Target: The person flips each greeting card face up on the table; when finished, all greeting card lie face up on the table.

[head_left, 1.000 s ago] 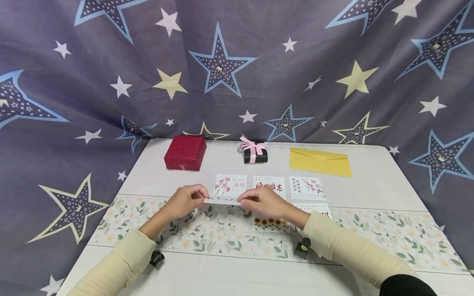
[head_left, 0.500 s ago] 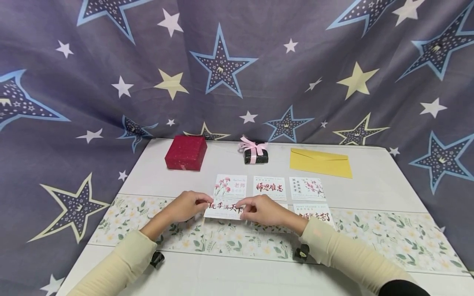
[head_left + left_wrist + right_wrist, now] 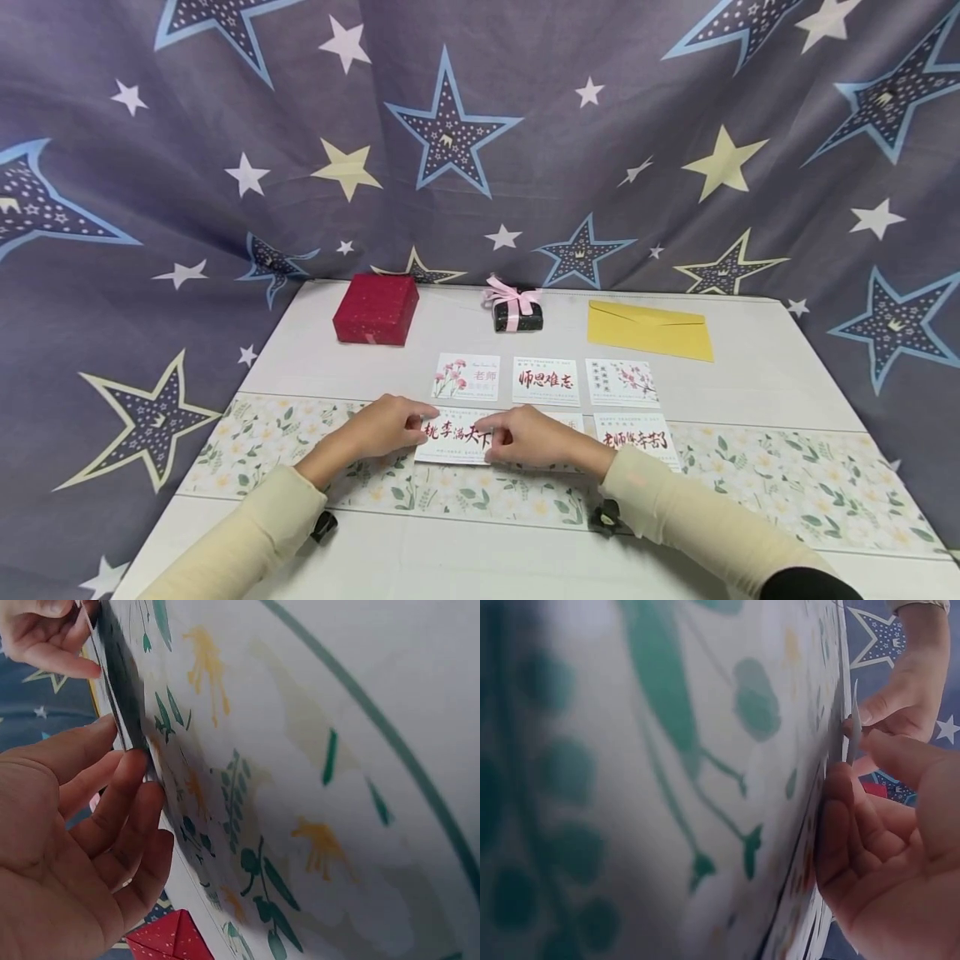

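A white card with red brush lettering (image 3: 452, 443) lies between my two hands, low over the table in the nearer row. My left hand (image 3: 381, 428) pinches its left edge between thumb and fingers. At the right edge, my right hand (image 3: 534, 437) pinches it too. From the left wrist, the card (image 3: 109, 688) appears as a thin tilted edge just off the tabletop, with a shadow beside it. In the right wrist view, my right hand (image 3: 889, 844) holds the near end and my left hand (image 3: 906, 694) the far end.
Behind are a carnation card (image 3: 465, 377), a red-lettered card (image 3: 546, 381) and a blossom card (image 3: 622, 382). Nearer right lies another lettered card (image 3: 636, 440); my right hand partly covers a card (image 3: 567, 421). Further back: red box (image 3: 375, 310), black bow-tied package (image 3: 517, 315), yellow envelope (image 3: 649, 331).
Both hands have brought the card down and toward me, away from the carnation card. It was seen nearly edge-on and now lies almost flat, lettering up.
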Tool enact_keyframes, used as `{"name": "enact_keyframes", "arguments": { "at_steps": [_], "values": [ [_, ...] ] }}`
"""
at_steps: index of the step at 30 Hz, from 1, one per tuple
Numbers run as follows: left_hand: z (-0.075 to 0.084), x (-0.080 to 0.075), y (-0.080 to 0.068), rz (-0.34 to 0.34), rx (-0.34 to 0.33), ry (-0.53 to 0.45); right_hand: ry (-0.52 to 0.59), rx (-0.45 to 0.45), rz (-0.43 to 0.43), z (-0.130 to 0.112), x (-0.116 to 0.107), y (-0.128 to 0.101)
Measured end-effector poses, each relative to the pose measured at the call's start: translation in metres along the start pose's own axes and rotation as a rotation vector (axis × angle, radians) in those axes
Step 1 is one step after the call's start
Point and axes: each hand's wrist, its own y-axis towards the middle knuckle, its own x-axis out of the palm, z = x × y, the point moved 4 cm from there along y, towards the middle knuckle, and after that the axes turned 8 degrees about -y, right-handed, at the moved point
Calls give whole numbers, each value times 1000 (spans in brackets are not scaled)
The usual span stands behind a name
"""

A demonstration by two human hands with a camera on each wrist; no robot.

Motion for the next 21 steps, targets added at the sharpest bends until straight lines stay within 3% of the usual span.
{"name": "enact_keyframes", "arguments": {
  "at_steps": [13,21],
  "values": [
    [5,9,4,16,-39,124,-53,56,-51,-2,5,6],
    [11,8,7,33,-32,175,-1,41,-96,0,-1,2]
  ]
}}
